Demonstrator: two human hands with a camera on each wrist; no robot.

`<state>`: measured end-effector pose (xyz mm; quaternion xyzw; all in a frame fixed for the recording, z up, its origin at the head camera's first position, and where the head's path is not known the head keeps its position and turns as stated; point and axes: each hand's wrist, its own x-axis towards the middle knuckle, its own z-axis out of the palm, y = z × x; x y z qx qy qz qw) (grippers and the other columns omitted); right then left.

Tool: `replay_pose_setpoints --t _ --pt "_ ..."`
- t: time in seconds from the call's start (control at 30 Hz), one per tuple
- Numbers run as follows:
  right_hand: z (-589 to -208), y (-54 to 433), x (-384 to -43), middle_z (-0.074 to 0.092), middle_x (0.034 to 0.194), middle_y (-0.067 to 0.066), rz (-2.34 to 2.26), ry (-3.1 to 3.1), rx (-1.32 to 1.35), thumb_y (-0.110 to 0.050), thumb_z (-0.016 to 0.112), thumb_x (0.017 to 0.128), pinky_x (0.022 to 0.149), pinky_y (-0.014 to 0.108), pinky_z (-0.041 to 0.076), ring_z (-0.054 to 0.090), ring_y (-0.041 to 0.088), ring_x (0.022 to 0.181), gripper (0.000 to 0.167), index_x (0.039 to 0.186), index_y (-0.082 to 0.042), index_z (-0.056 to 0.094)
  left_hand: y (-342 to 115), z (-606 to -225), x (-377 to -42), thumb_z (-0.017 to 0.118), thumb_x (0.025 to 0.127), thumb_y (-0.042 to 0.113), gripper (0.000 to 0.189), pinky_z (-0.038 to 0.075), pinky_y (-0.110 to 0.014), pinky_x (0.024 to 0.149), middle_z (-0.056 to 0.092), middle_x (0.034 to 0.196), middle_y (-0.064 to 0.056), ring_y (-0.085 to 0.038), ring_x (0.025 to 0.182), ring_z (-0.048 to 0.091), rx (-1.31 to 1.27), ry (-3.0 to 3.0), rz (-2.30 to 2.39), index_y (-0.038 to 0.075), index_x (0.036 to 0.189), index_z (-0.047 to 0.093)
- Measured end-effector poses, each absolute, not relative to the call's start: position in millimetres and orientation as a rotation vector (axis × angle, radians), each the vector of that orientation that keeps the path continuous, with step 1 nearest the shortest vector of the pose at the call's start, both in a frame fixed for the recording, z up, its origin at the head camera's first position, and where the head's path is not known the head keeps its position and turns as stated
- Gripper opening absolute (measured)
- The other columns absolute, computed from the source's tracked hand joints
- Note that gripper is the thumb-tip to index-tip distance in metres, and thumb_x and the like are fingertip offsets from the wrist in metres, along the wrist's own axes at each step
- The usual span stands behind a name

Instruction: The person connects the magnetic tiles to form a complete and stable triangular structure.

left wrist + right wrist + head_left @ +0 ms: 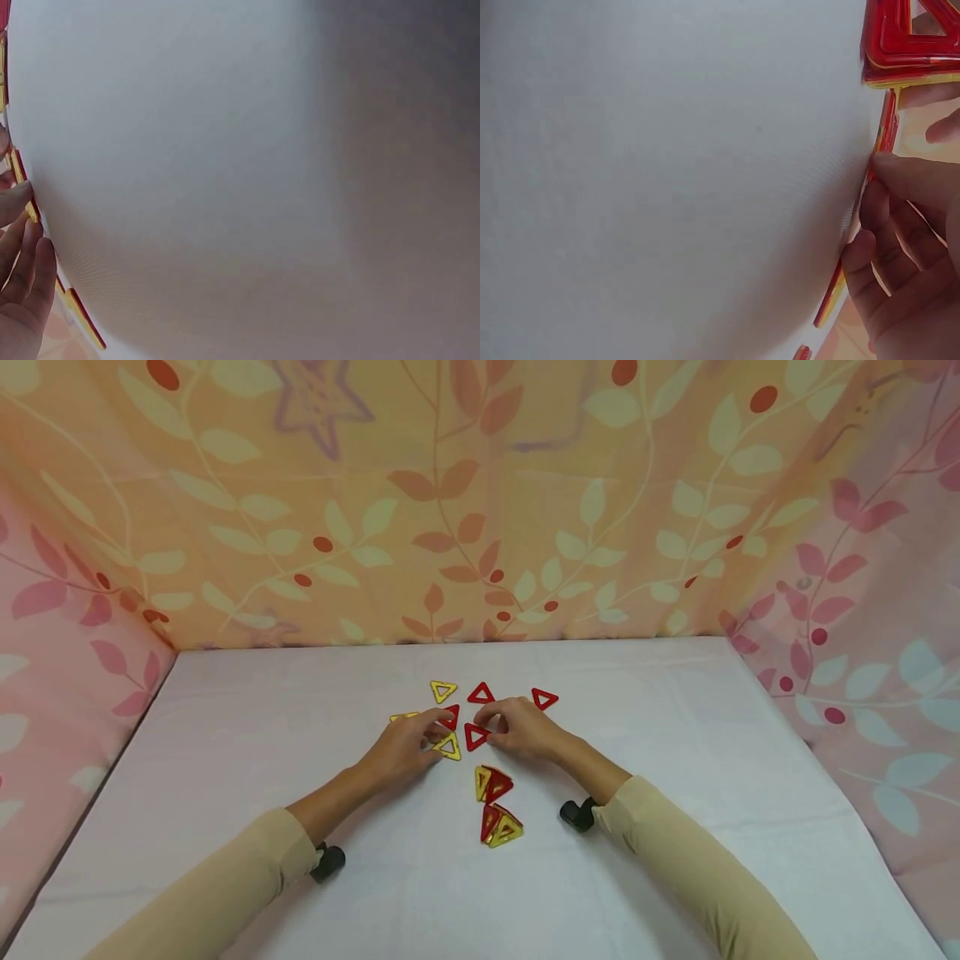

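Observation:
Near the middle of the table, my left hand [408,747] pinches a yellow triangular magnetic tile [450,747] at its left side. A red triangular tile [452,717] lies by that hand's index fingertip, partly covered. My right hand [525,728] holds the right corner of another red triangular tile [476,737] with thumb and curled fingers. The two held tiles sit close to each other, a narrow gap apart in the head view. In the right wrist view, the thumb [911,176] presses on a red tile's edge [889,120]. The left wrist view catches only part of the left hand [26,300].
Behind the hands lie a yellow triangle [443,692], a red triangle [482,693] and another red one [545,698]. A yellow tile [403,717] is partly hidden by the left hand. Closer to me stand two red-and-yellow built pieces [495,784] on the white tablecloth [405,893].

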<state>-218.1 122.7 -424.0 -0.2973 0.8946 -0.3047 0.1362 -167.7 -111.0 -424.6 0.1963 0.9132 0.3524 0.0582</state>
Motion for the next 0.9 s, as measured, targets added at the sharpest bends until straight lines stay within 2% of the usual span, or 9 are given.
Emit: replay_pose_setpoints --t 0.27,0.9 --pt "-420.1 120.1 -215.8 0.072 0.109 0.001 -0.846 2.584 -0.886 -0.002 0.071 0.090 0.075 0.024 0.051 0.057 0.014 0.083 0.028 0.117 -0.007 0.073 -107.4 -424.4 -171.4 0.080 0.083 0.004 0.058 0.055 -0.036 0.090 0.073 0.112 -0.003 -0.018 0.100 0.068 0.574 2.754 1.057 0.008 0.136 0.057" --pt "-417.6 123.8 -208.7 0.072 0.100 0.000 -0.783 2.603 -0.970 -0.006 0.074 0.088 0.075 0.026 0.050 0.055 0.014 0.083 0.021 0.109 -0.008 0.076 -106.0 -424.0 -170.9 0.078 0.083 0.002 0.056 0.054 -0.039 0.092 0.074 0.110 -0.005 -0.020 0.101 0.068 0.584 2.758 1.057 0.007 0.135 0.057"
